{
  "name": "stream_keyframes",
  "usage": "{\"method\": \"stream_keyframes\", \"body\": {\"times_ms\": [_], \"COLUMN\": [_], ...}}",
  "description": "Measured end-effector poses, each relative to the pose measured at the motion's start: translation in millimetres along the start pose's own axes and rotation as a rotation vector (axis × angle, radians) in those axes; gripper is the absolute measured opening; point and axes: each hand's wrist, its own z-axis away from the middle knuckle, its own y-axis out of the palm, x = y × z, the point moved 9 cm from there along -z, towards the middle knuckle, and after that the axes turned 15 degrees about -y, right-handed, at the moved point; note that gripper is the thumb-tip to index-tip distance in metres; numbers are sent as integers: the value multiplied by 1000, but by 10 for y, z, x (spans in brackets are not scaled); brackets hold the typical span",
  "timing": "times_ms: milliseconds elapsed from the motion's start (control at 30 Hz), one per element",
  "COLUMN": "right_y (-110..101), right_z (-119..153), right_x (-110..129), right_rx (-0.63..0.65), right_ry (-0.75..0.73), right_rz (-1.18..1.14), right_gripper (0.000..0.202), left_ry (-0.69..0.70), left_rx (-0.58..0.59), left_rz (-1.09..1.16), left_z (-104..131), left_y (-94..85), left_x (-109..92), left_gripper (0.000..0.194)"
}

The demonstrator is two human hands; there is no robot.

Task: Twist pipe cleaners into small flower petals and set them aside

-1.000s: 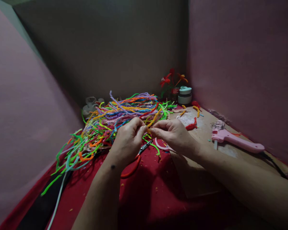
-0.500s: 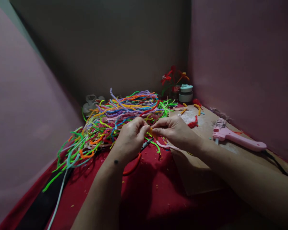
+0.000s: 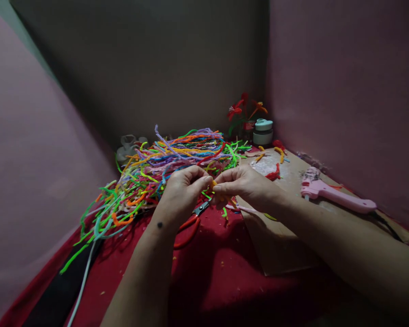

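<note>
Both hands meet in the middle of the view, pinching a short orange pipe cleaner (image 3: pixel 214 184). My left hand (image 3: pixel 186 184) is closed, thumb and forefinger on its left end. From the other side my right hand (image 3: pixel 243 184) grips it, fingertips pressed together; part of the orange piece hangs below them. Most of the pipe cleaner is hidden by the fingers. Just below the hands lie red-handled scissors (image 3: pixel 191 229) on the red cloth. Behind the hands spreads a large pile of multicoloured pipe cleaners (image 3: pixel 184 152).
A pink hot glue gun (image 3: pixel 341 196) lies on a tan board (image 3: pixel 282 250) at the right. Red and orange pipe-cleaner flowers (image 3: pixel 245 106) stand at the back beside a mint-topped container (image 3: pixel 263 131). A white cable (image 3: pixel 83 288) runs down the red cloth (image 3: pixel 211 268).
My left hand has shifted slightly left and down, so more of the scissors shows. Both hands keep their pinch on the orange pipe cleaner, and more of it shows below my right hand.
</note>
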Motion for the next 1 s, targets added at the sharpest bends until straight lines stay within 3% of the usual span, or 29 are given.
{"method": "stream_keyframes", "body": {"times_ms": [167,400,567,833,933,1000], "right_y": [-40,-62,-27,11,14,10], "right_z": [10,-16,-35,-17,-17,-19], "right_x": [3,-6,-109,-126,-133,-126], "right_rx": [-58,-68,-32,42,31,23], "right_ry": [1,-74,-43,-24,-17,-28], "right_rz": [27,66,-88,-34,-43,-65], "right_gripper": [12,14,18,21,21,23], "left_ry": [-116,-129,-51,295,256,131], "left_rx": [98,161,57,-279,-268,-138], "left_rz": [163,314,231,-209,-138,32], "left_z": [-5,-38,-51,67,61,5], "left_y": [71,146,103,-46,-68,-28], "left_x": [94,127,111,-155,-147,-55], "left_gripper": [17,12,11,10,11,12]}}
